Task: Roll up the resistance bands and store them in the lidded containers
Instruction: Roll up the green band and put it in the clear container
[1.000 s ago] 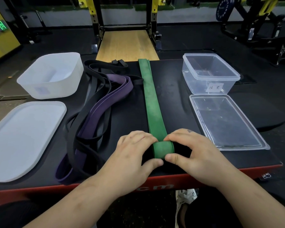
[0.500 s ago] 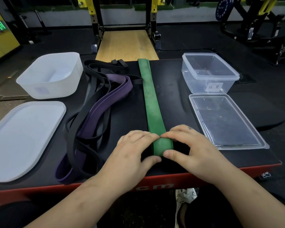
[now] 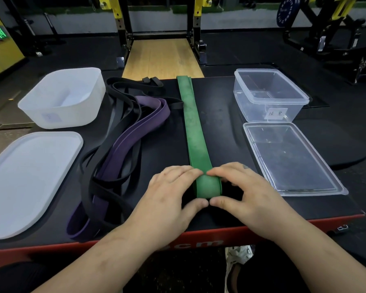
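Observation:
A green resistance band [image 3: 193, 127] lies straight down the middle of the black platform [image 3: 224, 127], its near end rolled into a small coil. My left hand [image 3: 169, 199] and my right hand [image 3: 245, 195] grip that coil from either side, fingers over its top and thumbs meeting below it. A purple band [image 3: 133, 138] and several black bands [image 3: 118, 102] lie tangled to the left. A clear container [image 3: 268, 96] stands at the right with its clear lid [image 3: 292, 159] flat in front. At the left a white container [image 3: 66, 98] stands behind its white lid [image 3: 28, 180].
The platform's red front edge [image 3: 199, 242] runs just below my wrists. Beyond the platform are a wooden lifting deck [image 3: 163, 58], a yellow rack and gym machines on black flooring. A shoe [image 3: 237, 256] shows under the edge.
The green coil has grown a little as both hands rolled it forward along the band. My thumbs have come together below the coil.

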The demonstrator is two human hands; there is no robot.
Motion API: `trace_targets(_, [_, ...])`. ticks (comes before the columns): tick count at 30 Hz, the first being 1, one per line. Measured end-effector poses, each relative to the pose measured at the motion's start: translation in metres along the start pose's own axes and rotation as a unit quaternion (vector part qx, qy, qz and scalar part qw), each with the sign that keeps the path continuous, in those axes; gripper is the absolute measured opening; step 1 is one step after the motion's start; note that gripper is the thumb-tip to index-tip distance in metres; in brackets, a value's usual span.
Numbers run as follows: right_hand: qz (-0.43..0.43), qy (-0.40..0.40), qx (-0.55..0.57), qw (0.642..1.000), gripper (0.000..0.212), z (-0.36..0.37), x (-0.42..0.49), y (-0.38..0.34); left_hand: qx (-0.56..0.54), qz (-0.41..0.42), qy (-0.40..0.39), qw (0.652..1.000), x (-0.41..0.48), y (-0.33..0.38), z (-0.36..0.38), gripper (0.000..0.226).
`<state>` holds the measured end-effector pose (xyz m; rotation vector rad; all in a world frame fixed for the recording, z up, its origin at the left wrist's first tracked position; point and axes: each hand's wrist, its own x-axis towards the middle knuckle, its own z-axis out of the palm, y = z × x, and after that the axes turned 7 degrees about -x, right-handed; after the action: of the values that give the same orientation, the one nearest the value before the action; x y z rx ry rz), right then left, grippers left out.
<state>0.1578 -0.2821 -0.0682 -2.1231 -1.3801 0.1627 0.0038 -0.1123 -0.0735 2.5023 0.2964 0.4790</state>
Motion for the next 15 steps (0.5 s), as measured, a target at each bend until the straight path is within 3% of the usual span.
trace_targets(6, [0.010,-0.008,-0.011,1.000,0.062,0.0010,-0.0020,-0.0030,-0.006,-0.003,0.005,1.000,0.0048,-0.0016,0.0000,0.055])
trace_targets(11, [0.021,-0.006,-0.001,1.000,0.050,0.0014,0.0054,0.0007,0.004,-0.007,0.001,1.000,0.0044,-0.0004,0.0016,0.060])
trace_targets(15, [0.022,-0.017,-0.010,1.000,0.062,0.0008,0.0041,-0.0016,0.000,-0.004,0.004,1.000,0.0093,-0.0008,0.0004,0.058])
